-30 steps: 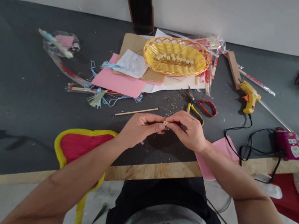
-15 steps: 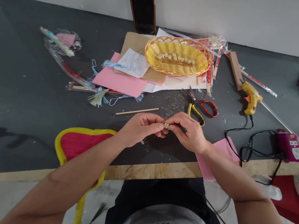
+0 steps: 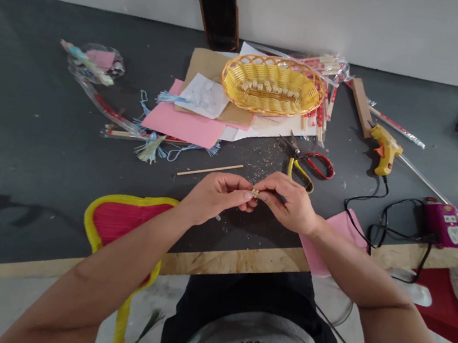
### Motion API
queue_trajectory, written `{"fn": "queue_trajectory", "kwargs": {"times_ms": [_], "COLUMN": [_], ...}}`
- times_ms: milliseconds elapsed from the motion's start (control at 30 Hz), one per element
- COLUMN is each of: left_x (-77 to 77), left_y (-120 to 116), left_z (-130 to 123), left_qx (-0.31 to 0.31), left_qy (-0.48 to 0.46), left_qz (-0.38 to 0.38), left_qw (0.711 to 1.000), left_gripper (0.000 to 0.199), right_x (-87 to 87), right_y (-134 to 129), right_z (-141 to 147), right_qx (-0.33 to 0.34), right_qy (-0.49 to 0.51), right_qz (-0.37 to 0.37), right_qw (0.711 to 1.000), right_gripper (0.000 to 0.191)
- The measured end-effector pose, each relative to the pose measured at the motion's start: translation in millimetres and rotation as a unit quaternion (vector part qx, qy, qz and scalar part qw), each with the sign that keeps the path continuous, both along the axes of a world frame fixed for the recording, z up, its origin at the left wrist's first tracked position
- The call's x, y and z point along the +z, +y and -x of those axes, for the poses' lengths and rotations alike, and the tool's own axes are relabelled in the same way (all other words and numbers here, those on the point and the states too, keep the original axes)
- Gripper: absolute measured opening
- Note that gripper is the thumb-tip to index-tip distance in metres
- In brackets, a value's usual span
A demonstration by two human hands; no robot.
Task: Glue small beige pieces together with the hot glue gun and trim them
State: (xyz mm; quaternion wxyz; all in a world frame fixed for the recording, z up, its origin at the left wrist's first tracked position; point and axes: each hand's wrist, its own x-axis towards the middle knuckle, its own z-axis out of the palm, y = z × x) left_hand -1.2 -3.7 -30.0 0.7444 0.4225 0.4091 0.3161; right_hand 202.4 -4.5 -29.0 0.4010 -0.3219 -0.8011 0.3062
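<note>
Between my fingertips is a small flower-shaped piece (image 3: 255, 193), pale tan, made of tiny round bits. My left hand (image 3: 219, 197) pinches it from the left, and my right hand (image 3: 288, 202) grips its other side with thumb and forefinger. Both hands are closed just above the near part of the table. Beyond them lies a thin wooden stick (image 3: 210, 170). Scissors (image 3: 304, 162) with one red and one yellow handle lie open past my right hand. Similar pale pieces (image 3: 270, 89) sit in a row in the yellow woven basket (image 3: 269, 109).
A yellow glue gun (image 3: 385, 148) lies at the right, its cord running near a purple power box (image 3: 445, 224). Pink paper (image 3: 188, 123) and blue tassels (image 3: 171, 98) lie left of the basket. A red-and-yellow fan-shaped object (image 3: 128, 220) overlaps the table's front edge beside my left forearm.
The small flower-shaped piece has tilted very slightly between my fingertips. Both hands keep nearly the same place and grip.
</note>
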Motion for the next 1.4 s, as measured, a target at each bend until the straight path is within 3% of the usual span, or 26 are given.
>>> {"fn": "queue_trajectory", "kwargs": {"times_ms": [633,1400], "left_x": [3.8,9.0], "left_y": [0.2,-1.7], "left_z": [-2.9,-4.0], "left_qx": [-0.001,-0.031], "left_qy": [0.009,0.112], "left_qz": [0.023,-0.097], "left_qw": [1.000,0.989], "left_gripper": [0.017,0.022], "right_x": [-0.9,-1.6], "right_y": [-0.2,-4.1], "right_z": [1.7,1.6], "right_qx": [0.007,-0.006], "right_qy": [0.017,0.027], "right_qz": [-0.008,0.107], "right_qw": [1.000,0.994], "right_gripper": [0.009,0.010]}}
